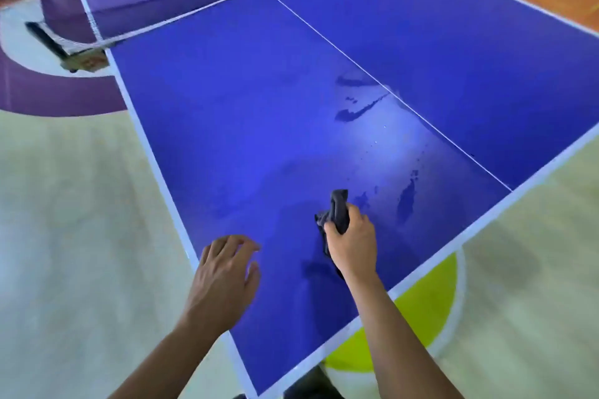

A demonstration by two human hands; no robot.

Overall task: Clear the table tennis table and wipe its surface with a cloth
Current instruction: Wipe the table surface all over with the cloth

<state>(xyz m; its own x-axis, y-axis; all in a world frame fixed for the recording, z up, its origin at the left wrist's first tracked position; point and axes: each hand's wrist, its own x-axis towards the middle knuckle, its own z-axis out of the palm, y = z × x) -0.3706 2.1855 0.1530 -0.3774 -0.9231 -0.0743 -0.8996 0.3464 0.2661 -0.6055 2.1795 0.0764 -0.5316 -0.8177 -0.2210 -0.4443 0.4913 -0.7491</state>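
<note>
Fingers point(356, 212) of right hand point(351, 241) clenched round bunched dark cloth point(338, 206), over near end of blue counter point(252, 107); contact unclear. Left hand point(223, 275) relaxed, spread, holding nothing, at counter's left edge. Wet streaks point(356, 110) farther out, beside centre line point(324, 37).

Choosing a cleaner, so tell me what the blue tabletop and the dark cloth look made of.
Blue table tennis tabletop: probably painted or laminated board, smooth with a low sheen; it reflects glare and wet patches sit on top. Dark grey crumpled cloth: soft fabric, matte; it bunches into folds in the right hand.
</note>
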